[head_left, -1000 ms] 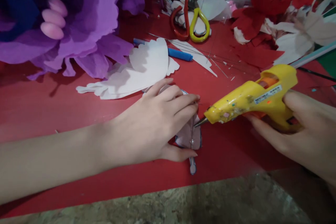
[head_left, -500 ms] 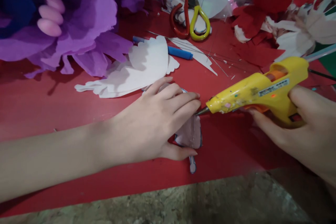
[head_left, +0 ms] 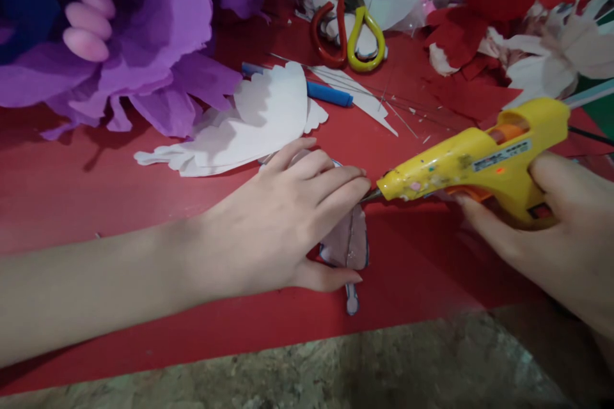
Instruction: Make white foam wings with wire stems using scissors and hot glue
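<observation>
Right grip (head_left: 551, 230) clasps glue gun (head_left: 470, 163) | nozzle at cutout (head_left: 352, 246) | left grip (head_left: 278, 223) spread atop

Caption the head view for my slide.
Left hand presses a blue-edged paper cutout on the red sheet; right hand points a yellow glue gun at it.

We are drawing the yellow glue gun (head_left: 472, 163) away from the near edge of the red tabletop (head_left: 96, 179) and toward its far edge; its nozzle (head_left: 371, 195), which a second ago was pointing low at the middle of the small white paper piece (head_left: 350, 246), is now sitting at that piece's far end, just beside the fingertips (head_left: 362, 184) of our left hand (head_left: 283, 223); our right hand (head_left: 551, 230) is drifting with it toward the far right corner; the gun's body is lying a little flatter than before.
</observation>
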`<move>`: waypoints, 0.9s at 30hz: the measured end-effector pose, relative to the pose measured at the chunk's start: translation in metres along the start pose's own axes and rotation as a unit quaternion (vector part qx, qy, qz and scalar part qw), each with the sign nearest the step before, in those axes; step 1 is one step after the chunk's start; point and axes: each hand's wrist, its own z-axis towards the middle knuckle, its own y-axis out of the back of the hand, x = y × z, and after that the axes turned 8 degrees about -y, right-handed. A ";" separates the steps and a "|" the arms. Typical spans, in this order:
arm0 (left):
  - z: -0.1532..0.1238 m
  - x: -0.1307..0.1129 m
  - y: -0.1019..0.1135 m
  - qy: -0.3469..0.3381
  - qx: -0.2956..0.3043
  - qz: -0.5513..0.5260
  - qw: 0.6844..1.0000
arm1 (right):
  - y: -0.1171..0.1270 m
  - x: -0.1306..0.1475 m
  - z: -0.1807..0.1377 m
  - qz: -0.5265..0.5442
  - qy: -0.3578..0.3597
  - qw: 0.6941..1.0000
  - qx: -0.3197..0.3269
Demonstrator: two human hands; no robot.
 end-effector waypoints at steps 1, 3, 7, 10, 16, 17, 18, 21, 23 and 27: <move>0.000 0.000 0.000 -0.001 0.000 -0.001 1.000 | 0.000 0.000 0.000 -0.001 -0.002 1.000 -0.001; 0.000 0.000 0.000 0.000 0.002 -0.003 1.000 | 0.001 0.000 0.000 -0.001 -0.005 1.000 -0.001; 0.000 -0.002 0.001 0.005 0.002 0.006 1.000 | 0.001 0.001 0.001 0.006 -0.010 1.000 0.001; 0.000 -0.002 0.001 0.009 0.000 0.007 1.000 | 0.002 0.002 0.003 0.008 -0.018 1.000 0.001; 0.000 -0.002 0.003 0.014 0.007 -0.004 1.000 | 0.002 0.003 0.005 0.013 -0.030 0.999 -0.005; 0.000 -0.002 0.003 0.013 0.007 -0.004 1.000 | 0.001 0.003 0.005 0.014 -0.036 0.999 -0.003; 0.001 -0.002 0.003 0.013 0.006 -0.005 1.000 | 0.001 0.003 0.004 0.014 -0.042 0.999 0.000; 0.001 -0.002 0.003 0.016 0.011 -0.010 1.000 | 0.001 0.002 0.001 0.021 -0.045 0.999 -0.006; 0.001 -0.002 0.002 0.017 0.012 -0.014 1.000 | 0.002 0.002 0.000 0.028 -0.065 0.998 0.002; 0.001 -0.002 0.003 0.017 0.016 -0.013 1.000 | 0.006 0.004 0.000 0.035 -0.125 0.990 0.052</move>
